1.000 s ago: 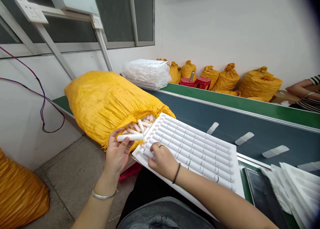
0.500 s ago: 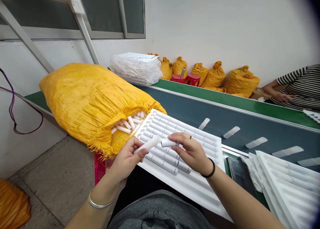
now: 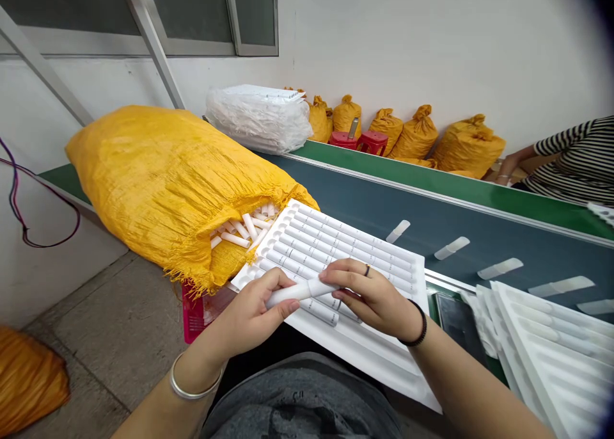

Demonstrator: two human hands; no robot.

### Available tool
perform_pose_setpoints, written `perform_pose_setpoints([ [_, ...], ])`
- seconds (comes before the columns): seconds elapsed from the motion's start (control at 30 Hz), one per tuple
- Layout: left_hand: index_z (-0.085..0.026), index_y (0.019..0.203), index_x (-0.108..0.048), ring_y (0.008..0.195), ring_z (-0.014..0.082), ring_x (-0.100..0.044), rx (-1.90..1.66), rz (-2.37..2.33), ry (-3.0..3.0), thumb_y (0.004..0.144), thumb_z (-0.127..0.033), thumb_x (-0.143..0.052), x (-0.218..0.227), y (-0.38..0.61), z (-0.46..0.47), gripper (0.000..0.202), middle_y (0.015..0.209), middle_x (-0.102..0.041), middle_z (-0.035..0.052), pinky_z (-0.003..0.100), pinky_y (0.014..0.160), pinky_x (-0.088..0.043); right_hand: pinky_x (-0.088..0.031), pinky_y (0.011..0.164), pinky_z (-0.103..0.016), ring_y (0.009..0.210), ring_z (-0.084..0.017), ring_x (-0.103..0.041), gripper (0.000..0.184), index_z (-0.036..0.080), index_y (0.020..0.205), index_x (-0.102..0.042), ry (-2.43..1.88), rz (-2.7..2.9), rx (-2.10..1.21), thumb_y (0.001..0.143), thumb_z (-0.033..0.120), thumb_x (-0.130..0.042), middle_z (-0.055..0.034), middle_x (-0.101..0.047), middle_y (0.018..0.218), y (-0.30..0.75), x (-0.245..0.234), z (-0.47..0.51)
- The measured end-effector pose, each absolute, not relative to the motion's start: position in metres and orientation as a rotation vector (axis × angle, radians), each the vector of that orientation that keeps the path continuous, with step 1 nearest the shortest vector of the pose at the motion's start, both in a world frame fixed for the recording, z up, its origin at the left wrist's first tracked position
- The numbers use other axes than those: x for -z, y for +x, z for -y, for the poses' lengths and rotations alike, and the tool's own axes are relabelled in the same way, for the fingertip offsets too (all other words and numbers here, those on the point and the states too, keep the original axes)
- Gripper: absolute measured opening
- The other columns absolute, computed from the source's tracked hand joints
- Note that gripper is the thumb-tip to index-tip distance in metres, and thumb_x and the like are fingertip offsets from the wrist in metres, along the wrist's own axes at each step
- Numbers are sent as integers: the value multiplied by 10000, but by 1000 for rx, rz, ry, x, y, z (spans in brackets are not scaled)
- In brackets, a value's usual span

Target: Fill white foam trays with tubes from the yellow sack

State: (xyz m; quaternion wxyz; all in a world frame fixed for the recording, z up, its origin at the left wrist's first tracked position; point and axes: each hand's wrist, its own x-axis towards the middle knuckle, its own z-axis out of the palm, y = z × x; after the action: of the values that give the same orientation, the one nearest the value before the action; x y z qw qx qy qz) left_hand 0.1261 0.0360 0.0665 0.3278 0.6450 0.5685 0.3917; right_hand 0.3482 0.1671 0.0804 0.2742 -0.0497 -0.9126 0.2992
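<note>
Holding two white pieces end to end, both hands are up over the near rows of the white tray. The left hand has its fingers wrapped tight around one white tube, and the right hand has thumb and fingers pinched shut on one short white piece. The two meet right between the hands. One ring on the right hand, one black band on its wrist, and one silver bangle on the left wrist.

The tray's far rows are packed with tubes laid lengthwise, too tight for a sure count. Just left of it, one big yellow sack lies on the worktop, mouth open, with a heap of loose tubes spilling out beside the tray.

Five pale pieces lie well apart along the dark belt. At the far wall: five tied yellow sacks, two red stools and one plastic-wrapped bundle. A stack of empty trays sits at right. Another person's striped sleeve shows at the far right edge.
</note>
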Motion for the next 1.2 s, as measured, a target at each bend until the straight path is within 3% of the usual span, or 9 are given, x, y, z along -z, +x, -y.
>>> perform_pose_setpoints([
  [0.23,-213,1129,-502,829,205,-642,-1105,-1658,2221,884,-251,-555,-56,134,-34,253,931,-660,59,307,736,-492,-512,764,-277,849,-158,-629,281,199,1207,-557,-393,2473,-908,943,283,-506,-73,-669,981,343,-73,-160],
  [0.5,-234,1101,-433,786,181,-648,-1099,-1601,2085,883,-264,-548,-55,143,-32,247,922,-615,46,268,666,-512,-499,829,-283,950,-165,-610,317,181,1265,-497,-256,2555,-872,954,231,-470,-96,-644,1050,343,-76,-147],
  [0.6,-235,1278,-376,886,216,-658,-968,-1598,2075,860,-322,-590,-51,133,-38,478,1015,-637,78,303,748,-527,-491,817,-310,921,-194,-604,271,175,1178,-573,-344,2741,-679,926,254,-514,-104,-632,1017,336,-68,-153],
  [0.7,-204,1389,-347,1071,282,-598,-880,-1808,2077,827,-403,-611,-38,92,-57,652,1200,-603,135,398,913,-483,-460,813,-322,891,-219,-584,189,164,1018,-642,-803,2784,-365,870,250,-563,-107,-616,965,326,-56,-195],
  [0.77,-176,1265,-519,1157,311,-536,-894,-2087,2007,874,-367,-506,-24,54,-76,435,1227,-594,146,459,997,-415,-439,823,-297,919,-216,-581,235,170,1072,-612,-1288,2614,-276,858,251,-554,-96,-620,990,321,-48,-240],
  [0.8,-171,1141,-609,1111,313,-555,-844,-2183,1968,876,-329,-470,-16,35,-87,338,1140,-631,140,471,989,-415,-434,818,-294,940,-221,-582,281,165,1128,-581,-1462,2527,-260,862,245,-534,-101,-625,1015,319,-43,-263],
  [0.93,-150,887,-702,971,315,-577,-814,-2291,1900,764,-191,-487,19,-18,-120,252,971,-629,151,498,944,-430,-438,715,-287,860,-234,-621,272,93,1068,-603,-1822,2400,-332,833,212,-538,-146,-665,962,319,-25,-337],
  [1.03,-135,850,-706,927,307,-565,-863,-2354,1853,722,-179,-516,34,-30,-130,234,932,-592,145,508,908,-444,-438,669,-271,832,-230,-638,252,72,975,-639,-1949,2390,-416,784,235,-623,-157,-679,945,322,-21,-359],
  [1.2,-152,975,-663,1020,263,-546,-1092,-2325,1886,792,-211,-510,17,-13,-120,246,1015,-587,110,446,972,-427,-447,732,-341,968,-309,-611,415,32,1118,-573,-2003,2351,-316,849,348,-570,-224,-635,1061,334,-49,-328],
])
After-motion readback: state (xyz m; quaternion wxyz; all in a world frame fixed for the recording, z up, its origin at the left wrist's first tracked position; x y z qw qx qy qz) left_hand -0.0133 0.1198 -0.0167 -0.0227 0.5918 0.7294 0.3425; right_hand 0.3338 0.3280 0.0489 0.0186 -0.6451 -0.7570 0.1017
